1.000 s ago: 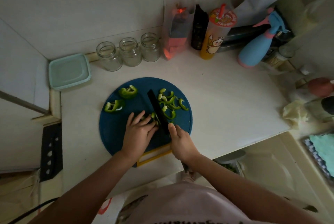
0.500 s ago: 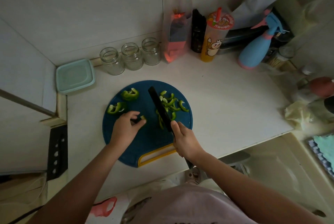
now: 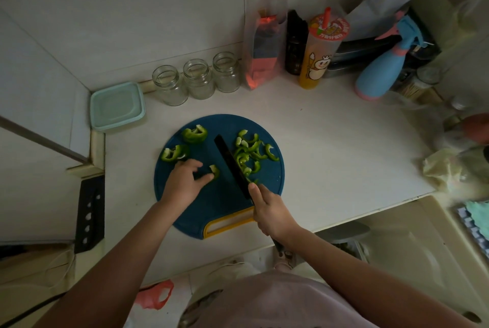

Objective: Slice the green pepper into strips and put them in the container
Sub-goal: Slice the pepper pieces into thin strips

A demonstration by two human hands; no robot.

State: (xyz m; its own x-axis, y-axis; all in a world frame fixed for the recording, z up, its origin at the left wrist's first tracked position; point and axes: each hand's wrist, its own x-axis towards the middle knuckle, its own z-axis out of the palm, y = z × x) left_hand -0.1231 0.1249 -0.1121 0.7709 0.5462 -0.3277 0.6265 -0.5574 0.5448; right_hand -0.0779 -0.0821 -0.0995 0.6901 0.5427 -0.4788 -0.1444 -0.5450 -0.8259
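- Pepper (image 3: 195, 135) is all on the board (image 3: 201, 206). Two uncut chunks lie at its far-left part, a heap of strips (image 3: 251, 150) at its far-right part, and one small scrap (image 3: 214, 171) near the middle.
- The left hand (image 3: 182, 182) held a piece against the blade a second ago. It has since slid left across the board, leaving only the scrap by its thumb.
- That hand is loosely spread and grips nothing. Its fingertips are near the closer chunk (image 3: 173, 154).
- The right hand (image 3: 272, 215) is wrapped round the knife (image 3: 232, 166). The blade now lies slanted on the board between scrap and strips.
- So one piece looks finished and the next chunk is probably being fetched.
- The container (image 3: 116, 105) sits off the board's far-left side with its lid on. No pepper is in it yet, so slicing is partway and transfer has not begun.
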